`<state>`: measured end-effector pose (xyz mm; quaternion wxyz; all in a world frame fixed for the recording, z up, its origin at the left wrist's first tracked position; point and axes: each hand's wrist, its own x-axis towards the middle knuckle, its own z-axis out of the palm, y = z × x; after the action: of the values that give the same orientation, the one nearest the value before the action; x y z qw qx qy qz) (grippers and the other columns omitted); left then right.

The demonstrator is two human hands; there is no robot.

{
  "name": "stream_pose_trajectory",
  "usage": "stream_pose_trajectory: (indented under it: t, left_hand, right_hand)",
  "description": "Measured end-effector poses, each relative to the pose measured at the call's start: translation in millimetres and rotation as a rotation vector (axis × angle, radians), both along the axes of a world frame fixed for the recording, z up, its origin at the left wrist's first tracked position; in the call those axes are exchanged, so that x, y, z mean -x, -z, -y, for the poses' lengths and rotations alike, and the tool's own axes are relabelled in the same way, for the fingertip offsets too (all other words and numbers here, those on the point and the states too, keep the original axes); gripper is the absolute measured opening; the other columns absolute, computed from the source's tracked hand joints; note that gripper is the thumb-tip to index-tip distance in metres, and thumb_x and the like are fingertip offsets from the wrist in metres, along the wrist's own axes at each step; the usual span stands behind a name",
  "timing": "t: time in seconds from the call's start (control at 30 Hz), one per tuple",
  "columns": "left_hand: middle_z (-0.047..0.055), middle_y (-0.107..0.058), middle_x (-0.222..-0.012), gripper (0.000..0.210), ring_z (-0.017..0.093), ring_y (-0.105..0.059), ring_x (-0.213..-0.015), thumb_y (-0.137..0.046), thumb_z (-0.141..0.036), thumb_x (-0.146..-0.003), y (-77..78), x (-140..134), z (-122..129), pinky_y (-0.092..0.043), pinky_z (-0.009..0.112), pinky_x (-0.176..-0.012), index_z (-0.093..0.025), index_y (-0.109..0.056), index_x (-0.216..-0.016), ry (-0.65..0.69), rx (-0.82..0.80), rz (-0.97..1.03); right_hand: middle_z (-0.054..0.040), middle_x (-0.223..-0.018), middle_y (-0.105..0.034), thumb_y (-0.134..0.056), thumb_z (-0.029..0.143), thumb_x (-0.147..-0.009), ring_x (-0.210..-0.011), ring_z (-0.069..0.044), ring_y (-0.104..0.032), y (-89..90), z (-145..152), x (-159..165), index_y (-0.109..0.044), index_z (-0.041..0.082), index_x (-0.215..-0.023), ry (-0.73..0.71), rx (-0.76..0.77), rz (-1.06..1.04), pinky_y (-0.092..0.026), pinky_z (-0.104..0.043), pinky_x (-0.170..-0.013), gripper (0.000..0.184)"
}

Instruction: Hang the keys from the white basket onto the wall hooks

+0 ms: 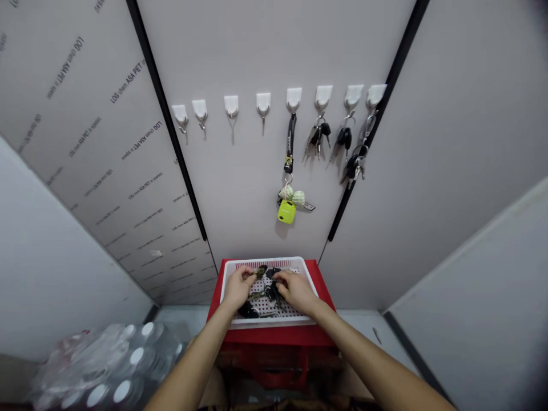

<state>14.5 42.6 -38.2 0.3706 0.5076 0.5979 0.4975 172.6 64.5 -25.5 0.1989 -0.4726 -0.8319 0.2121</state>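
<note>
Both my hands reach into a white perforated plastic basket (274, 322) that holds several keys. My left hand (238, 285) is at the basket's left side, thumb and fingers pinched on a key (259, 270) with a dark head. On the right, my right hand (296, 290) has its fingers curled round a dark bunch of keys (272, 290), partly hidden by the fingers. More dark keys (247, 310) lie on the basket floor near the front left.
White hooks (264, 103) run in a row along the wall. Key bunches (319, 134) hang from the right ones, and a black strap (290, 142) carries a lime-green tag (286, 212). The basket rests on a red surface (274, 335). Plastic-wrapped bottles (137, 357) stand lower left.
</note>
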Motion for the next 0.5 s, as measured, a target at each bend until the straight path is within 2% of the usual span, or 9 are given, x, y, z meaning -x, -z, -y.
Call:
stream_pose_trajectory:
  t: [0.17, 0.33, 0.43, 0.5]
  left_hand:
    - [-0.006, -0.044, -0.048, 0.011, 0.005, -0.039, -0.044, -0.05, -0.022, -0.055, -9.7, -1.1, 1.7, -0.03, 0.017, -0.045, -0.014, -0.043, -0.058, 0.02, 0.066, 0.348]
    - [-0.005, -0.048, -0.054, 0.019, 0.005, -0.043, -0.049, -0.056, -0.026, -0.05, -15.8, 1.0, 3.8, -0.034, 0.017, -0.048, -0.013, -0.046, -0.06, -0.064, 0.026, 0.519]
    - [-0.005, -0.047, -0.054, 0.022, 0.005, -0.043, -0.048, -0.057, -0.027, -0.048, -16.4, 2.7, 4.1, -0.034, 0.017, -0.047, -0.013, -0.046, -0.061, -0.093, 0.009, 0.565]
    - [-0.005, -0.048, -0.055, 0.022, 0.005, -0.043, -0.049, -0.056, -0.028, -0.048, -15.9, 3.5, 3.8, -0.034, 0.017, -0.046, -0.013, -0.047, -0.061, -0.109, 0.005, 0.575]
  right_hand:
    - [-0.0062, -0.085, -0.054, -0.04, 0.023, -0.065, -0.079, -0.014, -0.046, -6.2, 2.4, 3.5, -0.054, 0.015, -0.087, -0.063, -0.032, -0.034, -0.033, -0.024, -0.071, 0.027]
    - [-0.0065, -0.088, -0.053, -0.048, 0.026, -0.059, -0.085, -0.018, -0.041, -10.4, 4.4, 17.8, -0.052, 0.016, -0.091, -0.129, -0.122, 0.051, -0.03, -0.028, -0.074, 0.034]
    - [-0.0041, -0.074, -0.055, -0.047, 0.024, -0.06, -0.075, -0.017, -0.043, -7.8, 4.2, 23.8, -0.054, 0.017, -0.078, -0.087, -0.09, 0.064, -0.031, -0.027, -0.066, 0.021]
    - [-0.0019, -0.063, -0.052, -0.043, 0.022, -0.062, -0.066, -0.014, -0.043, -5.7, 3.6, 23.8, -0.053, 0.017, -0.067, -0.047, -0.047, -0.009, -0.032, -0.024, -0.06, 0.012]
